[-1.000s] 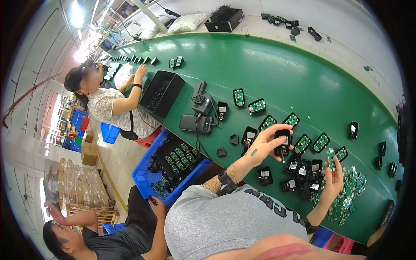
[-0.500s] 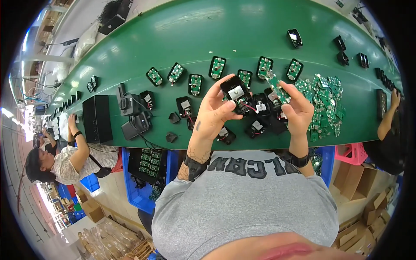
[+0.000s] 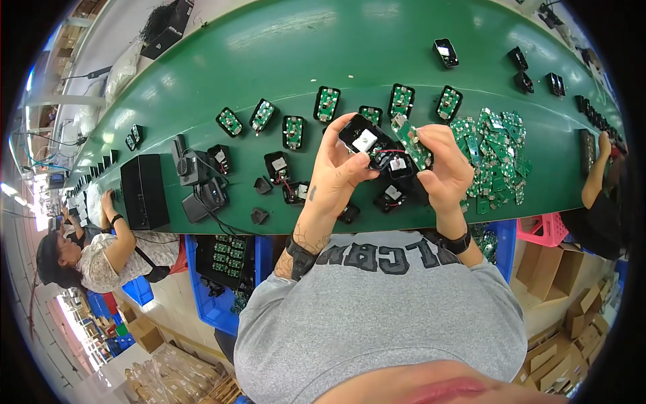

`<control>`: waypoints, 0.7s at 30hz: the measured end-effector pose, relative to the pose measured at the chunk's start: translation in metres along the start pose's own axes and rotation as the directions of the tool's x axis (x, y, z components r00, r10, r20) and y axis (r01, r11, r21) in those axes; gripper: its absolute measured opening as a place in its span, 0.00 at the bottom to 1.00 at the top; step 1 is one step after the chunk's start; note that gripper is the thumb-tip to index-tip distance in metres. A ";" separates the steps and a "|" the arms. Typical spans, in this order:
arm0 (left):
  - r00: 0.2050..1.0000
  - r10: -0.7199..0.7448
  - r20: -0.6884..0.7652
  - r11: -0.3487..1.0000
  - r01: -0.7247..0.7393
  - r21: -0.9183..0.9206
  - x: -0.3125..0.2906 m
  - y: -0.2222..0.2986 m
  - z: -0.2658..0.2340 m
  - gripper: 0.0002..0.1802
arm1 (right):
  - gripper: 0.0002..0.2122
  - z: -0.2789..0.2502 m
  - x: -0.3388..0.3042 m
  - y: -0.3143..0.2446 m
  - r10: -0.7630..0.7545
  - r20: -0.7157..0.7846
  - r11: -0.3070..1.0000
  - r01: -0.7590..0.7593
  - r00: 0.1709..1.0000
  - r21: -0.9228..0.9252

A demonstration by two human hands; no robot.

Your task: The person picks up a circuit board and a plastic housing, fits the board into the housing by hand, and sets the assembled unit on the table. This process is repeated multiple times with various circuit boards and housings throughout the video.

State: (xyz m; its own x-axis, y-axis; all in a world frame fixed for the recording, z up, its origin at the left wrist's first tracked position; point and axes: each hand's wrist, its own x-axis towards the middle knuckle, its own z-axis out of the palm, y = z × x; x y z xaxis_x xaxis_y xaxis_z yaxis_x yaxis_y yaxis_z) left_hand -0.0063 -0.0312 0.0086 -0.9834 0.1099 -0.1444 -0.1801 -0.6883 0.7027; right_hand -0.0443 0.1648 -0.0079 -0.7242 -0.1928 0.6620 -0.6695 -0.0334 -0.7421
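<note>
My left hand grips a black plastic housing with a white rectangular part inside, tilted toward me. Red wires run from that housing toward the right. Between the thumb and fingers of my right hand is a green circuit board, held upright close beside the housing. Whether the wires join the board cannot be made out. Below my hands lie open black housings with white parts and red wires. Just right of my right hand spreads a heap of loose green circuit boards.
Beyond my hands stand several housings fitted with boards. To the left are a black corded device and a large black box. Blue bins sit below the table edge. Co-workers sit at both sides, one with an arm on the table.
The circuit board in my right hand has come left, nearer the housing. My left hand has tilted the housing slightly. The whole view has shifted a little.
</note>
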 end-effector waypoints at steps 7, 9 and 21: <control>1.000 0.015 -0.025 1.000 -0.015 -0.010 0.000 0.000 0.000 0.41 | 0.24 -0.004 -0.005 0.001 0.020 -0.024 0.998 -0.019 1.000 0.059; 1.000 0.016 -0.014 1.000 -0.016 -0.018 0.000 -0.001 0.002 0.41 | 0.23 -0.002 -0.005 -0.001 0.031 0.017 0.997 -0.032 0.999 0.064; 0.999 0.033 -0.023 0.999 -0.033 -0.023 -0.001 0.000 0.001 0.41 | 0.20 0.000 -0.008 -0.004 -0.026 -0.009 0.996 0.027 1.000 0.083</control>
State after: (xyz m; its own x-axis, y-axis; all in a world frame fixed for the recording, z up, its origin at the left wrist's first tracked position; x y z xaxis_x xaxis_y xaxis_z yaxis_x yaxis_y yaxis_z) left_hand -0.0048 -0.0307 0.0093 -0.9880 0.0707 -0.1376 -0.1469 -0.7077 0.6911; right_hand -0.0362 0.1664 -0.0103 -0.7079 -0.1833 0.6821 -0.6726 -0.1199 -0.7302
